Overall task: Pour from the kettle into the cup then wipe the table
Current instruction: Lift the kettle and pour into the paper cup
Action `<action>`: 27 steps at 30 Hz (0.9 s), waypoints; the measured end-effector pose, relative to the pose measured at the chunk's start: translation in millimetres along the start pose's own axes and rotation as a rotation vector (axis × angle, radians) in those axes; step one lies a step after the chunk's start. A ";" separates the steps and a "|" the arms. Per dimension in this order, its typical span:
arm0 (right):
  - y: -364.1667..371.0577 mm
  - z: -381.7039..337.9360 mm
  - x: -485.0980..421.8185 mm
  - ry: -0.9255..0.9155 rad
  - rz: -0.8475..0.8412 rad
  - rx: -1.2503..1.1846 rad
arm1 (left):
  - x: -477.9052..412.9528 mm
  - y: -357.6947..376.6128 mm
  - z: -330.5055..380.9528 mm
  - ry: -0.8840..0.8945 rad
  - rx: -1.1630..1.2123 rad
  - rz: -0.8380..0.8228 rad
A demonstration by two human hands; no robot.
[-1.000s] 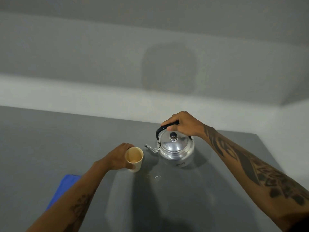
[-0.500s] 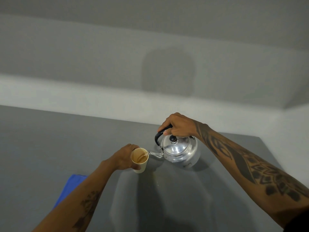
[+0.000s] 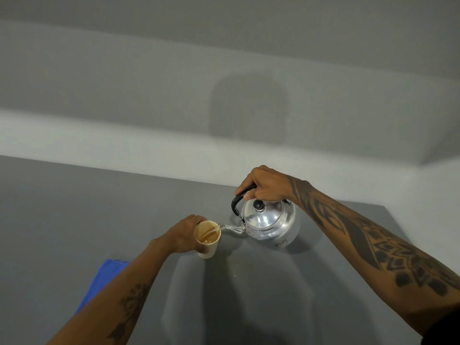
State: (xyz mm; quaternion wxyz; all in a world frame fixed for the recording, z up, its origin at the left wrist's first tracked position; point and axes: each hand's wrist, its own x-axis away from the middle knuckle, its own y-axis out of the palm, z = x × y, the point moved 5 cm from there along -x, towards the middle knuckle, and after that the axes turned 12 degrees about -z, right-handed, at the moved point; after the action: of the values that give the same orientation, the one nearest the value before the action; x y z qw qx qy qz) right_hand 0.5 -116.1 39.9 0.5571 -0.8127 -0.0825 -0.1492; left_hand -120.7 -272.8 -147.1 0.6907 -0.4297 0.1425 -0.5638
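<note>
A shiny metal kettle (image 3: pixel 270 224) with a black handle and lid knob hangs tilted to the left above the grey table (image 3: pixel 62 220). My right hand (image 3: pixel 266 184) grips its handle from above. Its spout reaches the rim of a cream paper cup (image 3: pixel 207 240), and a thin stream of liquid runs into the cup. My left hand (image 3: pixel 185 234) wraps the cup's left side and holds it on the table. A blue cloth (image 3: pixel 99 280) lies at the lower left, partly hidden under my left forearm.
A few small drops of water (image 3: pixel 234 273) sit on the table below the spout. The table's far edge meets a pale wall, and its right edge runs down at the far right.
My right hand has lifted the kettle off the table, swung it left and tilted it. The spout has reached the cup's rim and liquid now flows in. My left hand stays on the cup.
</note>
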 end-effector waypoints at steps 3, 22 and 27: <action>-1.0 -0.1 0.5 0.001 -0.003 0.000 | -0.8 0.3 -0.5 -0.003 0.003 -0.003; -12.8 -5.1 -2.2 -0.005 -0.018 0.042 | -2.4 -0.2 -0.7 -0.004 0.004 -0.032; -13.0 -3.1 -2.6 0.001 -0.030 0.057 | -2.3 -0.5 -0.7 -0.012 0.004 -0.034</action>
State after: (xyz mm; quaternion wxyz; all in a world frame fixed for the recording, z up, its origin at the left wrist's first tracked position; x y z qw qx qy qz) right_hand -6.2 -114.2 51.5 0.5779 -0.7950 -0.0987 -0.1557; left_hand -122.2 -271.0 -147.8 0.6829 -0.4341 0.1296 -0.5731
